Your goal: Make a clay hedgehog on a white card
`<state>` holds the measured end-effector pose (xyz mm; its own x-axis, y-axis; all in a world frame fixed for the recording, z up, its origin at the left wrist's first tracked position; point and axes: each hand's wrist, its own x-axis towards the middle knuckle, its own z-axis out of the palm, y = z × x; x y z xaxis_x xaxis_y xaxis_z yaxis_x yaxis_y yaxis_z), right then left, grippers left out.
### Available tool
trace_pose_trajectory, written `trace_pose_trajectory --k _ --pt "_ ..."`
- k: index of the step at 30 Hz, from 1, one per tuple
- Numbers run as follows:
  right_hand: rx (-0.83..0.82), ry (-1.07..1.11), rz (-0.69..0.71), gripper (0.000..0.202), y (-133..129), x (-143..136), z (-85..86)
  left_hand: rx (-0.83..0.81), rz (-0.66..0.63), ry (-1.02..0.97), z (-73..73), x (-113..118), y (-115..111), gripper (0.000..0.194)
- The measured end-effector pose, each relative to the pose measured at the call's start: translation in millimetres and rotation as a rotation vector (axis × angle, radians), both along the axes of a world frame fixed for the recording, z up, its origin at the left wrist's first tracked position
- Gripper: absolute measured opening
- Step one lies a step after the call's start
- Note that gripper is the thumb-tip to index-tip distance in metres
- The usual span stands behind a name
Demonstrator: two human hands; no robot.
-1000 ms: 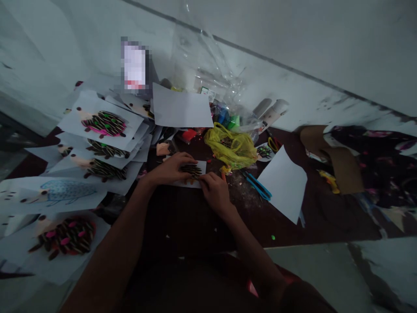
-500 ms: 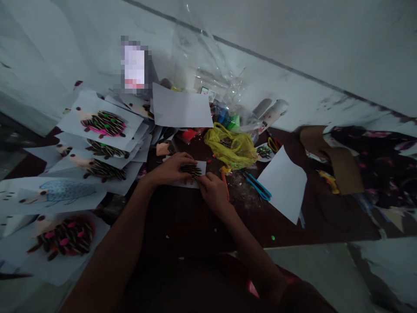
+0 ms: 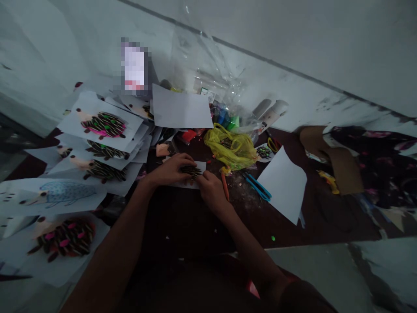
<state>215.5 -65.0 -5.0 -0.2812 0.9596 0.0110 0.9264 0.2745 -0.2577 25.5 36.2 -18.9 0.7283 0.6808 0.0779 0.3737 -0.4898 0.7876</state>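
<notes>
A small white card (image 3: 187, 185) lies on the dark table in front of me, carrying a hedgehog figure (image 3: 192, 171) with dark, striped spines. Over its left part rests my left hand (image 3: 171, 169), fingers stretched out flat and partly covering the figure. My right hand (image 3: 211, 188) is at the card's lower right, its fingers curled together against the spines. Whatever the right fingertips hold, if anything, is hidden. Just right of that hand lies an orange stick-like tool (image 3: 225, 186).
Stacked sheets with hedgehog figures (image 3: 103, 124) fill the left side. Behind the card are a yellow plastic bag (image 3: 233, 152) and a leaning white sheet (image 3: 182, 106). Blue-handled scissors (image 3: 259, 188) touch a paper sheet (image 3: 285, 187) on the right. Brown cardboard (image 3: 345, 169) lies farther right.
My right hand has shifted very slightly upward at the card's edge, its fingers more curled. The left hand stays in place over the hedgehog figure.
</notes>
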Motion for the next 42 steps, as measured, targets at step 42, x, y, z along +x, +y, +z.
trace_pose_trajectory --k 42 --pt "0.006 -0.013 0.231 0.082 3 -15 -14.7 -0.186 0.39 -0.225 -13.4 6 5 0.041"
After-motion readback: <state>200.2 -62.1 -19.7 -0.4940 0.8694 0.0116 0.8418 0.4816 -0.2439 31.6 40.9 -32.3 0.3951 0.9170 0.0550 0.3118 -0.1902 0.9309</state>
